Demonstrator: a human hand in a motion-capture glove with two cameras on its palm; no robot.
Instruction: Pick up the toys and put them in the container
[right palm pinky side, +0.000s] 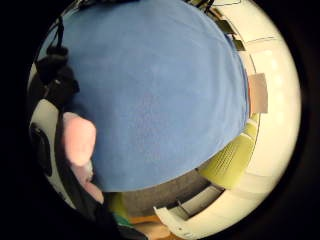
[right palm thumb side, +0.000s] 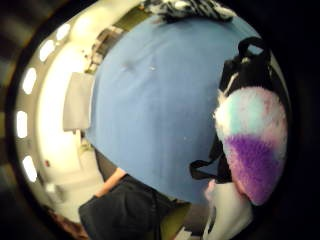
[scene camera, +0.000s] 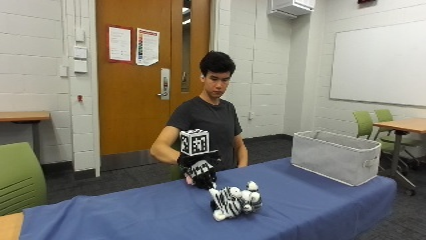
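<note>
My gloved right hand (scene camera: 199, 172) hangs just above the blue-clothed table (scene camera: 133, 215), close in front of the person. A fluffy toy (right palm thumb side: 252, 145) in purple, teal and pink sits right against the palm, and the fingers look curled round it; the outside view hides it behind the hand. A black-and-white zebra plush (scene camera: 234, 202) lies on the cloth a little nearer the camera than the hand, and its stripes also show as the zebra (right palm thumb side: 190, 9) at the cloth's edge. The grey fabric container (scene camera: 336, 156) stands open at the table's right end.
A green chair (scene camera: 16, 175) stands at the left, and more green chairs (scene camera: 373, 125) sit by a wooden table at the right. A wooden door is behind the person. Bare blue cloth lies between the zebra and the container.
</note>
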